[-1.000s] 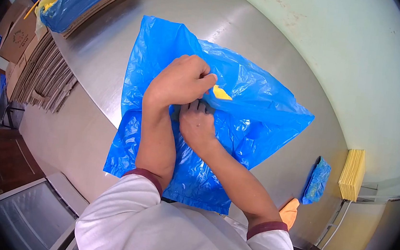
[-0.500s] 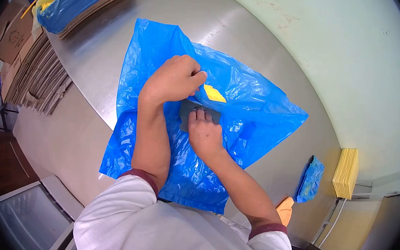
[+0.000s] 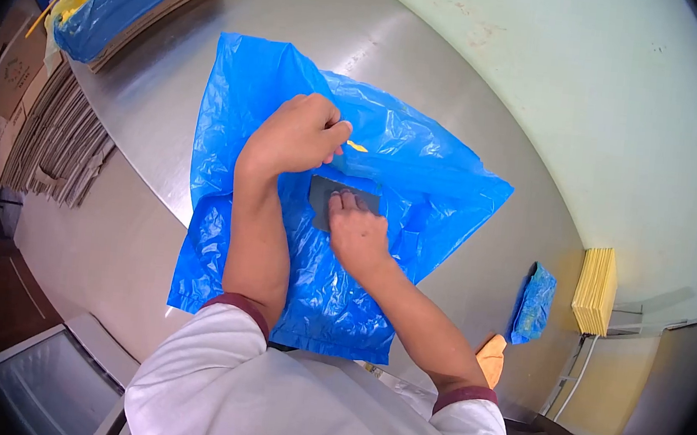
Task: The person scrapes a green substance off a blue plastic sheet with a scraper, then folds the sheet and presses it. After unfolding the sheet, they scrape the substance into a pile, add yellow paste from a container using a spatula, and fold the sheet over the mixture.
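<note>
A large blue plastic bag (image 3: 445, 176) lies spread over the metal table. My left hand (image 3: 302, 133) is closed in a pinch on the edge of the bag, near its middle. Beside and below it, my right hand (image 3: 358, 227) rests with bent fingertips on a dark grey flat piece (image 3: 323, 198) that shows between folds of the bag. Whether those fingers grip the piece or only press on it is unclear. A small yellow piece (image 3: 357, 147) shows just right of my left hand, mostly covered by blue plastic.
A blue-lined box with yellow contents (image 3: 134, 4) stands at the upper left, above stacked cardboard (image 3: 58, 139). At the right are a crumpled blue packet (image 3: 535, 303), an orange cloth-like item (image 3: 491, 361) and a yellow stack (image 3: 595, 290) by the wall.
The blue flap has come down over most of the yellow piece, and more of the grey piece's upper edge shows. The whole view has shifted slightly.
</note>
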A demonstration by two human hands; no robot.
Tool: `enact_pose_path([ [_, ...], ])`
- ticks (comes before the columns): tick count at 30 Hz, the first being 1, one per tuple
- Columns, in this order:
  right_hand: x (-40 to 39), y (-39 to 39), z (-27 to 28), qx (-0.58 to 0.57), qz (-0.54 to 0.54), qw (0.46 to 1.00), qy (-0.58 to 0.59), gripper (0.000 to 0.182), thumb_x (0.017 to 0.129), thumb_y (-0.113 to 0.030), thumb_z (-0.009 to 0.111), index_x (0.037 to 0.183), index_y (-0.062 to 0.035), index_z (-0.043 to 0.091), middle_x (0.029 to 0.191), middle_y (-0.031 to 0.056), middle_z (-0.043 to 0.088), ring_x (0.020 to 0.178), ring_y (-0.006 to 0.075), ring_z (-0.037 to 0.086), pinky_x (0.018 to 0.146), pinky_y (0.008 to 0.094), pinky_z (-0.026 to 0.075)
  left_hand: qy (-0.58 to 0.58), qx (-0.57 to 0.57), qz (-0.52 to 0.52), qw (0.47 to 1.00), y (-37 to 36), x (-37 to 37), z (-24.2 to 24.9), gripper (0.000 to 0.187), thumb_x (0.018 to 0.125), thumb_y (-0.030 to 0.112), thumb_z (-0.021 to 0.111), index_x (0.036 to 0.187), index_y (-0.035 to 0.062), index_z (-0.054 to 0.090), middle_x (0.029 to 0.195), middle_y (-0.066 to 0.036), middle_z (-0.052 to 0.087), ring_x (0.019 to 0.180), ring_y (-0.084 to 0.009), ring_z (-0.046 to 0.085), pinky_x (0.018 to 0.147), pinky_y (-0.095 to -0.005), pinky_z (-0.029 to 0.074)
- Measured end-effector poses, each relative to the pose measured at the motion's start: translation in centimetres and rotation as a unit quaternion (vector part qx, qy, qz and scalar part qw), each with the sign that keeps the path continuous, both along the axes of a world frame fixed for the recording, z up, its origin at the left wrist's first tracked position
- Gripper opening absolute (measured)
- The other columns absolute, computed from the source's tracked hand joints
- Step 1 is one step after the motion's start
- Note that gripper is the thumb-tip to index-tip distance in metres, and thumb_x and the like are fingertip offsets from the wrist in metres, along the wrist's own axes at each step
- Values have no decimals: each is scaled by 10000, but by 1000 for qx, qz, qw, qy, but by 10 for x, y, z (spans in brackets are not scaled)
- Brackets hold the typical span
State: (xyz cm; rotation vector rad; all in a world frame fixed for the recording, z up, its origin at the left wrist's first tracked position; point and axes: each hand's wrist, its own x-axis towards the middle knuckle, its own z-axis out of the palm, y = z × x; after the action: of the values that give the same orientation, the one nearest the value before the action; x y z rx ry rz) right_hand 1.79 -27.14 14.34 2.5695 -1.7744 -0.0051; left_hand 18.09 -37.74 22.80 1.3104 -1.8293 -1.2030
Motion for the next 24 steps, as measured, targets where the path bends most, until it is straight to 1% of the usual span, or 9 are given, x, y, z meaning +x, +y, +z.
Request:
enact_pose_path([
  [3,-12,-6,-12,-38,4,999,-22,235,848,-112,583,1054,-18,644,1127,151,679,995,274,700,709,388,606,-1,25,0,1000,2,1,6,314,862,178,569,697,-72,662,651,-165,685,573,-233,683,569,-367,540],
  [6,-24,-18,-22,-58,3,997,-47,261,849,-111,578,1083,-15,644,1182,158,674,1041,278,691,751,373,601,5,10,-17,1000,-2,-1,-2,354,923,200,589,702,-71,645,663,-133,683,518,-164,638,466,-299,502],
  [9,-25,-20,-31,-136,18,990,-40,285,845,-106,580,1105,-10,646,1161,159,680,1043,280,691,783,359,595,-2,9,-21,1000,-2,-4,-2,353,922,202,591,703,-69,648,668,-133,687,520,-164,640,469,-303,506],
  [12,-17,-15,-14,-66,-12,996,-55,298,830,-102,595,1106,-2,651,1153,162,682,1036,286,694,761,372,599,4,4,-25,1000,0,-1,0,350,919,206,595,710,-69,655,674,-132,692,528,-166,644,478,-306,514],
  [15,-1,-9,-7,-39,33,997,-53,279,814,-96,612,1071,4,655,1128,167,683,1006,288,699,734,383,601,2,-2,-34,999,-3,-2,-5,342,917,209,599,727,-68,664,677,-132,694,535,-166,648,488,-307,519],
  [18,18,-15,-11,-42,29,998,-47,252,803,-90,618,1034,4,654,1097,178,681,958,286,701,712,388,602,1,-7,-34,999,-1,-3,-3,340,919,209,600,739,-71,670,678,-130,694,538,-167,651,493,-306,521],
  [21,28,-28,-24,-58,6,997,-44,234,799,-82,617,1014,3,649,1063,168,674,935,276,697,704,378,601,-9,-6,-31,999,-1,-1,-3,341,921,210,601,738,-69,671,660,-125,687,531,-165,648,493,-309,515],
  [24,30,-35,-33,-84,-6,995,-49,235,797,-78,620,1014,6,646,1053,163,661,951,275,692,700,369,600,-48,-21,-44,998,0,0,-1,342,922,206,598,728,-66,671,639,-117,678,520,-161,641,489,-313,505],
])
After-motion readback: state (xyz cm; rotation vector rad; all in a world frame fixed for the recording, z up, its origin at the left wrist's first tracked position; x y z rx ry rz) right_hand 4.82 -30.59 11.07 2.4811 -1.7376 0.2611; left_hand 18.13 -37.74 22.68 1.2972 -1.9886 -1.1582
